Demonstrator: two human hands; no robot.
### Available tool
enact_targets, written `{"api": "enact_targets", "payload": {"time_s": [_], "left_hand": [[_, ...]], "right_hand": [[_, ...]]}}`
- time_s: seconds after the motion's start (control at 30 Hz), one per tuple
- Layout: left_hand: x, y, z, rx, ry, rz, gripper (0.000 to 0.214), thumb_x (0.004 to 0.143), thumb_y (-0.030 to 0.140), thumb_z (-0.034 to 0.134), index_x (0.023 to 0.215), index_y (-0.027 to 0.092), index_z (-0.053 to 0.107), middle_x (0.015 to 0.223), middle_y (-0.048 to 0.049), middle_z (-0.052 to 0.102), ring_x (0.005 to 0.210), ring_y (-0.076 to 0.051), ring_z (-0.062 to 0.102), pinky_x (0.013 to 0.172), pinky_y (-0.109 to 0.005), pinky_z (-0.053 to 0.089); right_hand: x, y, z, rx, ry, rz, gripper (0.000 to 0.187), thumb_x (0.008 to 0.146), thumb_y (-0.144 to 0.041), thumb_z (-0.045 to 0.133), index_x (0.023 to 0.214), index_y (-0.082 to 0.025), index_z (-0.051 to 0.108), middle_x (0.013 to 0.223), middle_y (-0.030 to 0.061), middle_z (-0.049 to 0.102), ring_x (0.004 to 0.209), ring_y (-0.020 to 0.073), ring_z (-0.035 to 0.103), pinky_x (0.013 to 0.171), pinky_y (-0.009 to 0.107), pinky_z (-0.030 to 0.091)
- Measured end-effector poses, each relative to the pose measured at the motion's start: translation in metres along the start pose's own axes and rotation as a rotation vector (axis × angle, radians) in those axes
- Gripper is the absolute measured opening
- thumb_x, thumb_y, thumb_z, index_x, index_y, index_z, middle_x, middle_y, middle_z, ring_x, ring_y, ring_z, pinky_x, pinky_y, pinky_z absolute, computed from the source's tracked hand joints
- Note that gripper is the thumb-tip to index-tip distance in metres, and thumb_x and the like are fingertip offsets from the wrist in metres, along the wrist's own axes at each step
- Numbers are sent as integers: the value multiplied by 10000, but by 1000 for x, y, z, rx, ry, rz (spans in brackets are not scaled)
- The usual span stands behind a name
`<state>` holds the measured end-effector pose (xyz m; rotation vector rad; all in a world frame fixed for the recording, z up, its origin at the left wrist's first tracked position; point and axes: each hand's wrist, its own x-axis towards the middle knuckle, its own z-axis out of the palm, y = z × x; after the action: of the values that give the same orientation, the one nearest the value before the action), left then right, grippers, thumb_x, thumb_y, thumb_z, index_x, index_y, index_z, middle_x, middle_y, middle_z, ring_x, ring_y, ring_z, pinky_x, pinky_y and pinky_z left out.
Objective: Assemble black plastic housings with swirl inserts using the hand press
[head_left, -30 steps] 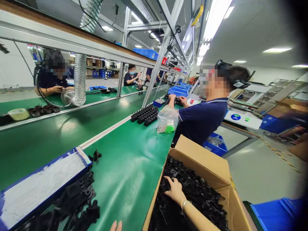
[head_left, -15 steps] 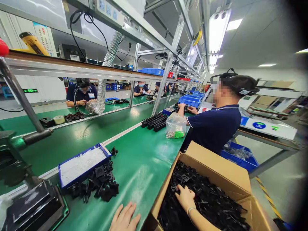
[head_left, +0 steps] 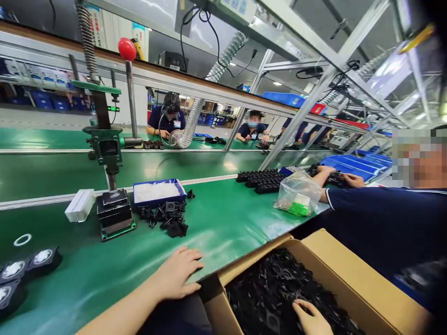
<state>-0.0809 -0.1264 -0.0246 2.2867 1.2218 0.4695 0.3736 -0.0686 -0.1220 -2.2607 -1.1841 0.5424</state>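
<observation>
My left hand (head_left: 176, 272) lies flat on the green bench (head_left: 223, 223) at its near edge, fingers loosely apart and nothing in it. My right hand (head_left: 310, 318) is down inside a cardboard box (head_left: 352, 274) full of black plastic parts (head_left: 275, 284); its fingers curl among them, and I cannot make out what they hold. A heap of the same black parts (head_left: 167, 218) lies on the bench beside a blue tray of white pieces (head_left: 157, 191).
A hand press with a red knob (head_left: 111, 153) stands at the left, a white block (head_left: 79, 204) next to it. Black housings with white centres (head_left: 21, 270) sit at far left. A co-worker in navy (head_left: 384, 218) works at right, near a plastic bag (head_left: 296, 195). Other people sit across the belt.
The view has swung left and down, bringing the press into sight. My left hand has come further onto the bench. My right hand stays in the box, now nearer the bottom edge.
</observation>
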Motion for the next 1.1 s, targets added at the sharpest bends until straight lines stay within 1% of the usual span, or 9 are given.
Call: {"api": "enact_targets", "payload": {"time_s": [0.1,0.23,0.4,0.53,0.6,0.7,0.83,1.0,1.1], "left_hand": [[-3,-1,3,-31,51,-17,549,831,336,721,1336,205,551,1472,-130,519,1396,-286,442,1199,-522,293],[-6,-4,9,-55,150,-26,537,834,259,665,1349,215,518,1480,-134,491,1381,-278,451,1157,-476,377],[-4,-9,16,111,504,-2,632,813,176,596,1415,206,406,1516,-171,413,1469,-325,308,1170,-559,323],[-2,-18,16,284,737,-167,799,818,214,630,1519,209,246,1593,-184,269,1518,-367,150,1175,-626,248],[-2,-23,15,324,819,-303,877,822,260,660,1548,204,171,1614,-188,215,1526,-379,90,1174,-651,213],[-2,-31,14,321,878,-459,984,807,345,712,1564,211,98,1632,-195,159,1527,-394,40,1166,-677,184],[1,-41,16,292,874,-526,1077,774,353,755,1570,248,36,1642,-186,131,1524,-414,4,1145,-700,206],[7,-50,16,221,921,-534,1053,801,306,736,1569,282,17,1645,-178,80,1515,-441,30,1141,-670,276],[6,-49,14,190,896,-540,1036,816,312,729,1567,289,16,1646,-177,62,1514,-443,40,1143,-665,288]], "right_hand": [[-4,-30,-22,116,82,-35,343,580,-502,604,729,-209,704,529,46,629,523,266,601,507,346,429],[-17,-109,-25,450,195,-472,407,603,-568,669,724,-180,668,711,62,681,621,219,583,571,319,445],[-52,-215,40,502,-72,-791,423,765,-606,636,801,-187,680,811,46,677,721,204,611,702,326,511],[-89,-274,108,488,-294,-1003,336,824,-538,632,843,-210,703,877,56,684,889,241,634,875,383,518],[-102,-290,132,479,-377,-1069,328,819,-508,661,986,-231,712,1033,71,675,1047,259,610,982,410,487],[-110,-297,153,456,-438,-1093,549,795,-507,708,1279,-265,613,1313,103,551,1280,289,481,1123,474,380],[-108,-300,166,414,-422,-1042,671,864,-555,623,1442,-258,454,1513,148,329,1435,353,284,1180,608,225],[-104,-314,178,433,-443,-1067,635,899,-555,580,1444,-260,442,1449,121,439,1363,278,439,1145,468,383],[-100,-315,182,490,-394,-1020,613,921,-565,542,1440,-257,435,1493,117,358,1403,273,380,1165,458,358]]}}
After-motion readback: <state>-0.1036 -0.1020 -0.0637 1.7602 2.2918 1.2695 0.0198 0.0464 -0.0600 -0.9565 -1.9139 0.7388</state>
